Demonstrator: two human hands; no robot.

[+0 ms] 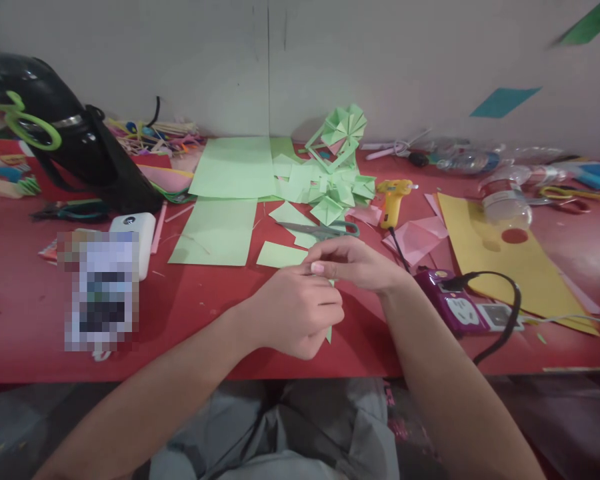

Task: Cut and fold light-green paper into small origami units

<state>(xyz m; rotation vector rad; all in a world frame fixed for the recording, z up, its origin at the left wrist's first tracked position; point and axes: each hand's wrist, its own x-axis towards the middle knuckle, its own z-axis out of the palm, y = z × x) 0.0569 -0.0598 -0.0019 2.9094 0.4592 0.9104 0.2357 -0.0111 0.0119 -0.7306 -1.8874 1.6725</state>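
My left hand [297, 310] and my right hand [353, 261] meet over the near middle of the red table [205, 313]. Both are closed on a small piece of light green paper [329, 331], mostly hidden by the fingers; only a corner pokes out below the left hand. Just beyond the hands lie grey-handled scissors [323, 230] and loose green paper pieces [281, 254]. Further back are flat green sheets [233, 167] and a pile of folded green paper shapes [337, 170].
A yellow glue gun [393, 198], pink paper [414, 239], a yellow sheet [500, 257] and a purple power strip [455, 307] with a black cable lie right. Plastic bottles [505, 200] stand back right. A black helmet [55, 127] and white device [136, 240] sit left.
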